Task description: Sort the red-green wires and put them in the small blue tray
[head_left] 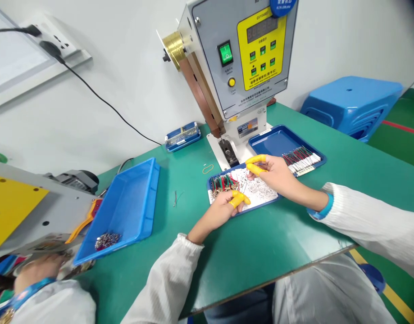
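Both my hands are over a blue tray [257,207] of small white pieces [263,190] and short red, green and black wires [223,182]. Yellow covers sit on some fingertips. My left hand [227,206] is closed in a pinch at the tray's front edge; what it holds is too small to name. My right hand [272,173] pinches at the tray's right part, with a thin dark wire [246,183] hanging from its fingertips toward the left hand. A second blue tray [272,140] behind holds a row of red and dark wires with white ends [301,159].
A crimping machine [240,58] stands behind the trays. At the left are a deep blue bin [125,202] with metal parts, a small blue tray [182,137] and loose wires [175,199]. A co-worker's hand [39,272] is at the lower left. A blue stool [352,103] stands at right.
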Demonstrator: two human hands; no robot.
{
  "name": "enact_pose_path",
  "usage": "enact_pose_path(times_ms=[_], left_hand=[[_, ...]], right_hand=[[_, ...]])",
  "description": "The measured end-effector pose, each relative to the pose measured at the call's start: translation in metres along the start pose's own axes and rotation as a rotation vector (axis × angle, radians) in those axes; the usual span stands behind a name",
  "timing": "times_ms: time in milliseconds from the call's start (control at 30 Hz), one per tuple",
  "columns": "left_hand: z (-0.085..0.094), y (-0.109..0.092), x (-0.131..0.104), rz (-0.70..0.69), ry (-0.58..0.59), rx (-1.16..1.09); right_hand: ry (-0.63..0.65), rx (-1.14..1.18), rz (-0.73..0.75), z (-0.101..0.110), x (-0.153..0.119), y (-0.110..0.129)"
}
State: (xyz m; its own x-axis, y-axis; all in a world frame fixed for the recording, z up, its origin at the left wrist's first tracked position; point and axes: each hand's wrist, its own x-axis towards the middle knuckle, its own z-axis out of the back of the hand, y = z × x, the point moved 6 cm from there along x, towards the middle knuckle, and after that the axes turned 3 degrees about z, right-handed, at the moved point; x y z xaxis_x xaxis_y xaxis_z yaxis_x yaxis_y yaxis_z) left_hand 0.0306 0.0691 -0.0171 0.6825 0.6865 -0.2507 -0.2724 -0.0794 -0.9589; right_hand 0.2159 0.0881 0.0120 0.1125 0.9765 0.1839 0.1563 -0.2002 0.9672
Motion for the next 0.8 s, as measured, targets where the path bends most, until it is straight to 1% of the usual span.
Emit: enact_pose_path(times_ms=[400,633,800], left_hand=[[-0.0005,0.0003,0.0005,0.004,-0.003,-0.010],[-0.0007,-0.0030,-0.0004,0.007,-0.004,0.002],[-0.0004,-0.0032,-0.0003,0.008,-0.009,0.019]], right_hand=[[0.008,0.016,-0.008,-0.0020,-0.0008,0.0000],[0.062,0.017,-0.026,-0.0075,-0.0035,0.0000],[0.079,0.020,-0.035,-0.0087,-0.0040,-0.0055]])
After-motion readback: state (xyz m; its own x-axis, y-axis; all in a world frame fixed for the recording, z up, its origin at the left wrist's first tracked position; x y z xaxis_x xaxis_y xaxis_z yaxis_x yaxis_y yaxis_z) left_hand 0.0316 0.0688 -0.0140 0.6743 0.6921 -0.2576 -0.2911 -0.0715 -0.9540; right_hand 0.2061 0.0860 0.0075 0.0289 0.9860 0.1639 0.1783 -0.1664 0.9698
